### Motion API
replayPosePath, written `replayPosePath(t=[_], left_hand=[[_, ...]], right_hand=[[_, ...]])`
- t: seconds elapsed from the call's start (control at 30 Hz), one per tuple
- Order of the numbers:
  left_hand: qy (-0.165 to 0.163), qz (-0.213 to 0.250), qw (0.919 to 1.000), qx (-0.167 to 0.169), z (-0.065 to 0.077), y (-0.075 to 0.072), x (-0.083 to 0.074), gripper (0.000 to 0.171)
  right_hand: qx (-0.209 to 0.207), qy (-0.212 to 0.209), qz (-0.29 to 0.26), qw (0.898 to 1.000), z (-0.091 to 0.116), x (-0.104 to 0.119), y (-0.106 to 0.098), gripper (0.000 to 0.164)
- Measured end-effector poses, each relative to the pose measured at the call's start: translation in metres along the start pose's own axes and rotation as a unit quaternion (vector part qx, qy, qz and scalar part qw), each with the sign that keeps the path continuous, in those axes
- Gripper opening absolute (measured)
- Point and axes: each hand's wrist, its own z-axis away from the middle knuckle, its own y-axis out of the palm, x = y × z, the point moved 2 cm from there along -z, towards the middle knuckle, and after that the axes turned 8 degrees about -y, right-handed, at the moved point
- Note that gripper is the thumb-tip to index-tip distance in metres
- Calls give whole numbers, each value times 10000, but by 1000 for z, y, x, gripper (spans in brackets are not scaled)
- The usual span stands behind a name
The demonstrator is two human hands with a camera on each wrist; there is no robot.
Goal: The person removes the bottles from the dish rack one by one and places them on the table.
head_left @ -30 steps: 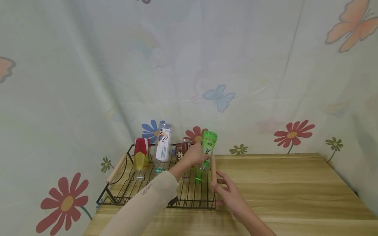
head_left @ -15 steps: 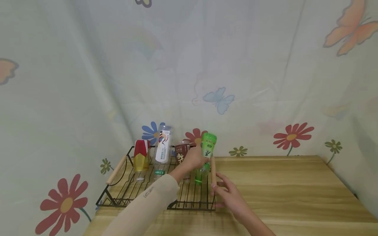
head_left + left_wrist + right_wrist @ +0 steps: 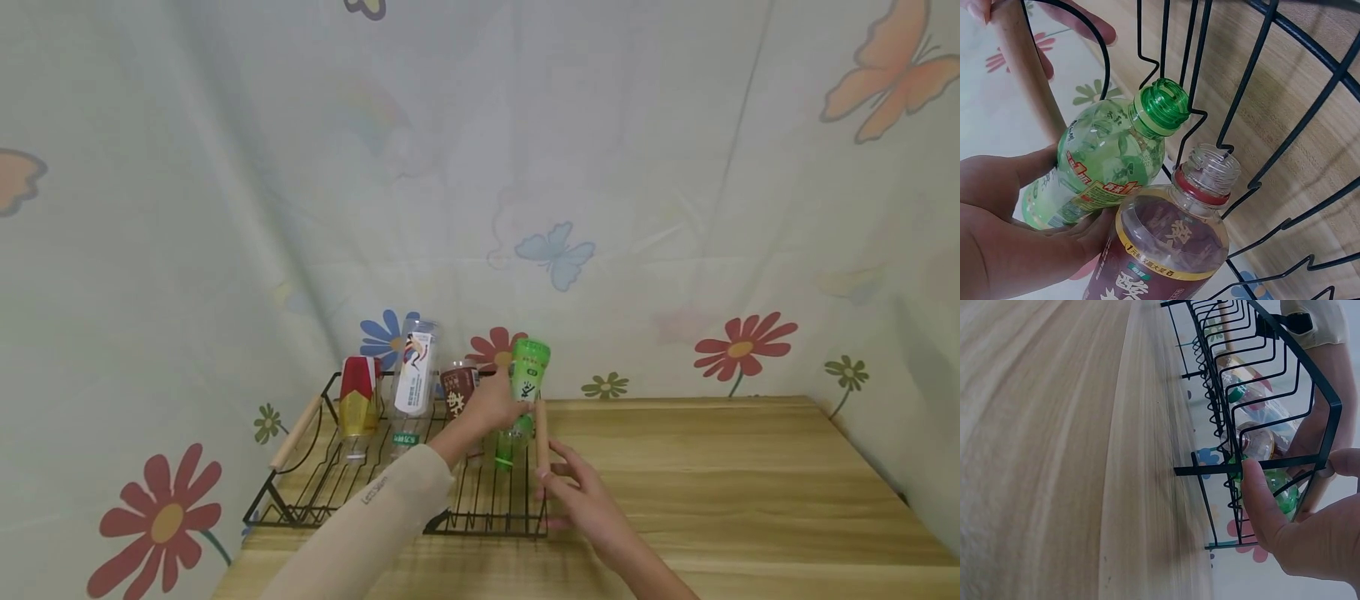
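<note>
My left hand holds a green plastic bottle at the right end of a black wire rack. In the left wrist view, thumb and fingers wrap its label, and the green neck is capless, pointing down at the wires. Right beside it leans a dark red-brown labelled bottle, also capless, at my fingertips. Further left in the rack lie a clear bottle with a white label and a red-and-gold one. My right hand grips the rack's right side by the wooden handle, thumb on the black frame.
The rack stands on a wood-grain table, close to its back edge. A pale curtain printed with flowers and butterflies hangs behind and at the sides. A second wooden handle is at the rack's left end.
The dark red-brown bottle has tipped slightly left. The head view has shifted a little; both hands stay nearly where they were, on the green bottle and the rack's side.
</note>
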Motion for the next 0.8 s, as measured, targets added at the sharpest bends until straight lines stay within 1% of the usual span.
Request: replayPosePath(t=[0.07, 0.17, 0.27, 0.33, 0.43, 0.53, 0.57, 0.67, 0.73, 0.8], left_hand=[[24, 67, 10000, 17, 1, 0, 1, 62], [38, 249, 9997, 54, 2, -3, 1, 51], [47, 409, 9991, 95, 2, -6, 0, 42], [106, 423, 9990, 81, 1, -9, -1, 43], [283, 416, 9987, 8, 0, -16, -2, 59], [390, 491, 9980, -57, 0, -24, -3, 63], [406, 523, 9978, -71, 1, -26, -3, 62], [405, 655, 9970, -39, 5, -33, -4, 50], [446, 697, 9966, -25, 9, -39, -6, 48], [524, 725, 9960, -34, 12, -44, -6, 50]], right_hand=[[7, 7, -13, 10000, 0, -1, 0, 71], [21, -5, -49, 10000, 0, -2, -1, 70], [22, -28, -116, 9999, 0, -2, -3, 74], [48, -23, -144, 9999, -1, -2, -5, 76], [88, 21, -82, 9999, -2, -1, -8, 79], [146, 81, 127, 9998, -4, 1, -13, 81], [168, 102, 192, 9996, -4, 2, -15, 82], [217, 112, 320, 9992, -7, 6, -22, 82], [180, 96, 360, 9991, -8, 9, -28, 81], [122, 52, 437, 9990, -10, 13, -37, 79]])
